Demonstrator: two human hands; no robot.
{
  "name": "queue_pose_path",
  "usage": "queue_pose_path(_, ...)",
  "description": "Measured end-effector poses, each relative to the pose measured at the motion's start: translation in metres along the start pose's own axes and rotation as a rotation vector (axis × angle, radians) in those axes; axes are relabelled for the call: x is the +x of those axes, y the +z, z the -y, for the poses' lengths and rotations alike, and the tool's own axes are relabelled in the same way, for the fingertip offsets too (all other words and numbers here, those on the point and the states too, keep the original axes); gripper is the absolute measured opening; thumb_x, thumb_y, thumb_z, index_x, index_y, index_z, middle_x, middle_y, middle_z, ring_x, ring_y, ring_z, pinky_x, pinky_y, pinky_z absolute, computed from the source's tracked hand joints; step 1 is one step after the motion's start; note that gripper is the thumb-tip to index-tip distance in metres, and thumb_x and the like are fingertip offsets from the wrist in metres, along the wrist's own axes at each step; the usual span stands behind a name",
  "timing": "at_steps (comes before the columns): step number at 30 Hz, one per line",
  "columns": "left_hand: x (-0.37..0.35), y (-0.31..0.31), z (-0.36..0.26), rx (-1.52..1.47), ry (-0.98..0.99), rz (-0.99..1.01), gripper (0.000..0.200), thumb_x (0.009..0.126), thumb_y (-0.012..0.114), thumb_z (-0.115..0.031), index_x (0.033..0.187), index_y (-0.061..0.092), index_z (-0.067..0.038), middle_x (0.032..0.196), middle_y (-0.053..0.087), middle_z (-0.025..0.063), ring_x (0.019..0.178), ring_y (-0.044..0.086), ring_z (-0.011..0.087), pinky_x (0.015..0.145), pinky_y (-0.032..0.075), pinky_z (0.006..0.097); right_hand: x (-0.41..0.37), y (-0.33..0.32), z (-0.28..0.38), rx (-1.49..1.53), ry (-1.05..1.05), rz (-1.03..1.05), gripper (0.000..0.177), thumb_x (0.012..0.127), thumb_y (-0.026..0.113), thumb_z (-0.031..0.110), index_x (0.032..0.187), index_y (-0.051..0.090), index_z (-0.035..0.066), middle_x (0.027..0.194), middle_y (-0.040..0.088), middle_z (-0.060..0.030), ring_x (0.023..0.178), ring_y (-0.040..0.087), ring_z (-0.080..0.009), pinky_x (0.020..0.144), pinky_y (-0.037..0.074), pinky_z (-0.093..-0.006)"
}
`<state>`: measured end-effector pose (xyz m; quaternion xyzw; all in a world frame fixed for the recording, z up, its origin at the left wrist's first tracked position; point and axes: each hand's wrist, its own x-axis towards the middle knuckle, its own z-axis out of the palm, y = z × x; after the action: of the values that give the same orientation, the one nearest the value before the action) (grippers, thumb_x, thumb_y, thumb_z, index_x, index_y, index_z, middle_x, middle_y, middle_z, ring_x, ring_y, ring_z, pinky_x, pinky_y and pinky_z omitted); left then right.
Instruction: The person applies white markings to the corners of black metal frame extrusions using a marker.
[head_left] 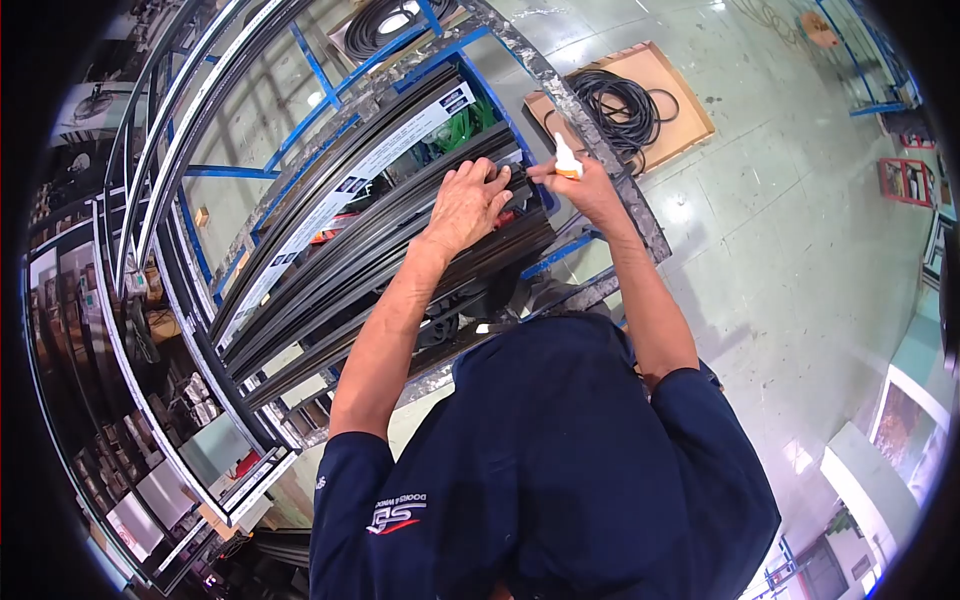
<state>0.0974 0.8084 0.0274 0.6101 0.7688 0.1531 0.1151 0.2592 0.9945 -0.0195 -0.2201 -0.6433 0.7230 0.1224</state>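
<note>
My right hand (590, 192) is closed around a small white squeeze bottle (566, 160) with a pointed nozzle and an orange band; the nozzle points up and away from me. Its fingertips reach toward the ends of the long dark profiles (340, 275), which lie side by side on the work frame. Fingers bent, my left hand (466, 205) grips one dark profile near its right end, just left of the bottle hand. What lies beneath its fingers is hidden.
A white printed strip (345, 195) lies along the profiles. Green material (470, 124) sits in a blue bin (513, 110) at their far end. Beyond the frame, a cardboard box (690, 110) holds coiled black gasket (615, 105). Curved metal frames (150, 150) stand at left.
</note>
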Motion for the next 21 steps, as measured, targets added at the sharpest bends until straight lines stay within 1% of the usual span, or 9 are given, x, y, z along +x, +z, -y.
queue_pose_path(3, 0.001, -0.001, 0.001, -0.005, 0.003, 0.03, 0.04, 0.098, 0.067, -0.026, 0.132, 0.068, -0.006, 0.111, 0.057, 0.0094, 0.105, 0.055, 0.0288, 0.09, 0.045, 0.0431, -0.016, -0.014, 0.001, 0.039, -0.006, -0.144, 0.019, 0.095, 0.071, 0.014, 0.106, 0.073, -0.001, 0.109, 0.077, -0.0109, 0.1, 0.072, -0.0159, 0.085, 0.056, -0.0294)
queue_pose_path(6, 0.0, -0.002, 0.002, -0.012, 0.014, 0.039, 0.043, 0.096, 0.07, -0.027, 0.133, 0.068, -0.005, 0.111, 0.057, 0.0096, 0.106, 0.055, 0.0292, 0.091, 0.045, 0.0434, -0.035, -0.028, 0.0, 0.089, -0.021, -0.449, 0.022, 0.096, 0.075, 0.021, 0.107, 0.075, 0.001, 0.104, 0.078, -0.0068, 0.091, 0.069, -0.01, 0.082, 0.054, -0.0254)
queue_pose_path(8, 0.0, -0.002, 0.004, -0.013, 0.022, 0.033, 0.045, 0.094, 0.072, -0.029, 0.132, 0.068, -0.005, 0.11, 0.057, 0.0093, 0.106, 0.055, 0.0288, 0.091, 0.045, 0.0431, -0.043, -0.054, -0.023, 0.028, -0.005, -0.557, 0.022, 0.098, 0.074, 0.022, 0.107, 0.075, 0.003, 0.099, 0.077, -0.0048, 0.089, 0.069, -0.0086, 0.077, 0.053, -0.0243)
queue_pose_path(9, 0.001, -0.002, 0.005, -0.01, 0.028, 0.027, 0.046, 0.093, 0.074, -0.03, 0.132, 0.069, -0.006, 0.109, 0.057, 0.0088, 0.106, 0.055, 0.0284, 0.091, 0.045, 0.0426, -0.049, -0.062, -0.026, -0.032, -0.018, -0.588, 0.026, 0.1, 0.07, 0.023, 0.115, 0.068, 0.001, 0.105, 0.078, -0.0082, 0.087, 0.069, -0.01, 0.072, 0.051, -0.0211)
queue_pose_path(12, 0.001, -0.002, 0.005, -0.006, 0.033, 0.032, 0.049, 0.09, 0.076, -0.031, 0.132, 0.069, -0.006, 0.109, 0.056, 0.0086, 0.106, 0.055, 0.0279, 0.091, 0.045, 0.0422, -0.064, -0.095, -0.059, -0.055, -0.038, -0.711, 0.028, 0.101, 0.07, 0.023, 0.116, 0.066, 0.001, 0.104, 0.077, -0.009, 0.087, 0.069, -0.011, 0.073, 0.052, -0.0226)
queue_pose_path(14, 0.002, -0.004, 0.005, -0.008, 0.031, 0.047, 0.049, 0.091, 0.076, -0.031, 0.132, 0.069, -0.006, 0.11, 0.056, 0.0092, 0.107, 0.055, 0.0287, 0.092, 0.045, 0.0428, -0.072, -0.105, -0.068, -0.026, -0.018, -0.738, 0.028, 0.101, 0.069, 0.024, 0.114, 0.065, -0.001, 0.104, 0.077, -0.0106, 0.085, 0.068, -0.0127, 0.076, 0.054, -0.0262)
queue_pose_path(16, 0.003, -0.006, 0.003, -0.018, 0.029, 0.071, 0.049, 0.092, 0.075, -0.031, 0.133, 0.068, -0.004, 0.111, 0.057, 0.0102, 0.107, 0.055, 0.0303, 0.093, 0.045, 0.0442, -0.079, -0.107, -0.076, -0.02, 0.004, -0.758, 0.029, 0.101, 0.069, 0.025, 0.114, 0.065, -0.001, 0.104, 0.076, -0.0115, 0.084, 0.068, -0.0136, 0.077, 0.054, -0.0281)
queue_pose_path(17, 0.003, -0.007, 0.002, -0.018, 0.03, 0.077, 0.049, 0.092, 0.075, -0.031, 0.133, 0.068, -0.004, 0.111, 0.056, 0.0103, 0.107, 0.055, 0.0303, 0.093, 0.045, 0.0443, -0.082, -0.106, -0.082, -0.005, 0.019, -0.771, 0.031, 0.101, 0.069, 0.027, 0.112, 0.066, -0.001, 0.102, 0.076, -0.0122, 0.082, 0.069, -0.0139, 0.077, 0.054, -0.029)
queue_pose_path(21, 0.004, -0.011, 0.002, -0.016, 0.027, 0.095, 0.05, 0.092, 0.075, -0.031, 0.133, 0.067, -0.004, 0.111, 0.056, 0.0108, 0.107, 0.055, 0.0305, 0.094, 0.046, 0.0442, -0.081, -0.101, -0.088, 0.002, 0.012, -0.812, 0.034, 0.101, 0.068, 0.031, 0.11, 0.066, -0.002, 0.097, 0.076, -0.0124, 0.08, 0.069, -0.0139, 0.077, 0.054, -0.0288)
